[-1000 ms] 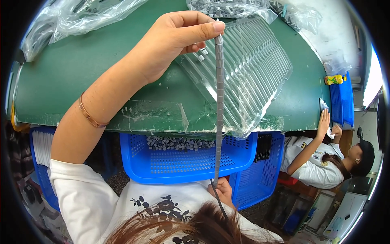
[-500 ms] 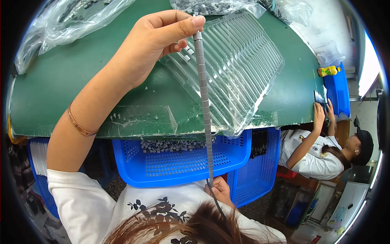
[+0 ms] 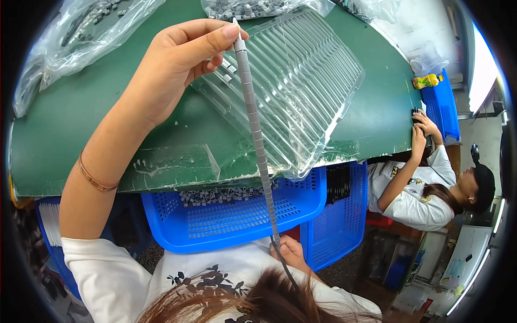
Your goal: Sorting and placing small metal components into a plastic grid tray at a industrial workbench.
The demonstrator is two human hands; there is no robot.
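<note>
My left hand [image 3: 196, 51], raised over the table, pinches the top end of a long thin rod [image 3: 253, 116] between thumb and fingers. Many short grey ribbed cylinders sit end to end along the rod, with a paler one at the top. It runs down across the table edge toward my body, slightly tilted. At the lower end, where a dark bare length [image 3: 284, 264] shows, my right hand [image 3: 292, 251] has its fingers curled closed around it. Behind the rod lies a clear ribbed plastic tray [image 3: 318, 81], with a few small pale pieces [image 3: 228, 69] at its left side.
A blue basket [image 3: 231, 237] holding small grey pieces [image 3: 215, 196] sits below the green table [image 3: 107, 124] edge. Beside it is another blue basket [image 3: 336, 231]. Plastic bags [image 3: 258, 8] of grey parts lie at the back. At right, a co-worker [image 3: 425, 183] works at the table.
My left hand and the rod's top have shifted left in the picture, so the rod leans more. The table and tray have shifted left too. The co-worker's hands have moved.
</note>
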